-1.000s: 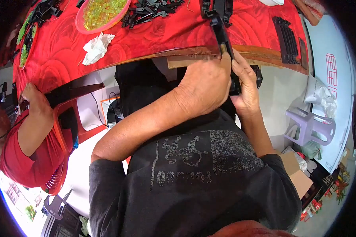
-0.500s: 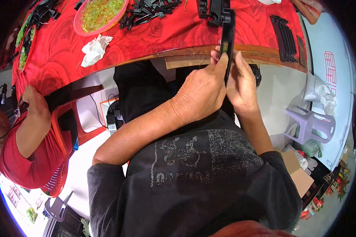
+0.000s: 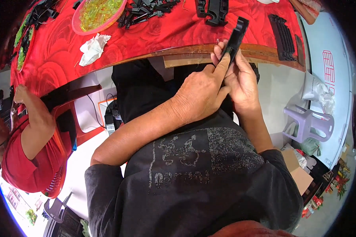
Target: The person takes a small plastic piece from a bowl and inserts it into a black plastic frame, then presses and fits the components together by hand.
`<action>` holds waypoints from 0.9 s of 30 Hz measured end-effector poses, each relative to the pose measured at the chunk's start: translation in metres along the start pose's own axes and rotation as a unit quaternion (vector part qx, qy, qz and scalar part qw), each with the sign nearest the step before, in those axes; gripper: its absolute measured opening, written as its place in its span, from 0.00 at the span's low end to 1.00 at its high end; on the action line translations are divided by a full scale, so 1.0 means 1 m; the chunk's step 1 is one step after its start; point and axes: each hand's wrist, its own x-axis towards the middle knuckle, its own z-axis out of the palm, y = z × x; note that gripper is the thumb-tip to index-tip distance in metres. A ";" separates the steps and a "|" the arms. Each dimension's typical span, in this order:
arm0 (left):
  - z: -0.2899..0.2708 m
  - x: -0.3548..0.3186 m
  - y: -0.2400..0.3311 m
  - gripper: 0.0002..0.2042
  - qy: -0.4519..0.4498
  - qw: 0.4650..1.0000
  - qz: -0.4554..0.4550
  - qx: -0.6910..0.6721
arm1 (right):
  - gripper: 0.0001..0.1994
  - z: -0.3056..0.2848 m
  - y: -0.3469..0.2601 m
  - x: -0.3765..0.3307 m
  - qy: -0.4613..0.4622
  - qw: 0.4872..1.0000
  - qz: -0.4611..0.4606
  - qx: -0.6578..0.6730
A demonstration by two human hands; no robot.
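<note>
A long black plastic strip [image 3: 235, 37] stands tilted over the table's front edge, held between both hands. My left hand [image 3: 199, 93] grips its lower end, the forefinger stretched up along the strip. Behind it, my right hand [image 3: 243, 81] clasps the same lower end, fingers curled around it. The strip's bottom part is hidden by the fingers. Another black plastic block [image 3: 213, 8] lies just beyond on the red tablecloth [image 3: 146, 35].
A pink bowl [image 3: 97, 14] of yellow-green pieces, a heap of small black parts [image 3: 146, 10], a crumpled white tissue [image 3: 91, 47] and a black ribbed strip [image 3: 283, 33] lie on the table. A person in red [image 3: 27, 154] sits at left. A lilac plastic stool [image 3: 306, 122] stands at right.
Both hands drew the black strip back from the table toward my body and tilted it, its top end leaning to the right.
</note>
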 end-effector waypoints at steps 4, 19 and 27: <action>0.006 0.001 -0.008 0.33 0.014 1.000 0.011 -0.024 | 0.21 0.002 0.002 -0.001 0.004 1.000 -0.006 -0.012; 0.005 -0.005 -0.008 0.32 0.039 0.996 0.008 -0.074 | 0.21 0.005 0.007 -0.007 0.001 0.997 -0.005 -0.074; 0.008 -0.003 -0.006 0.34 0.024 0.998 -0.013 -0.055 | 0.22 -0.002 0.008 -0.007 -0.024 0.999 -0.007 -0.037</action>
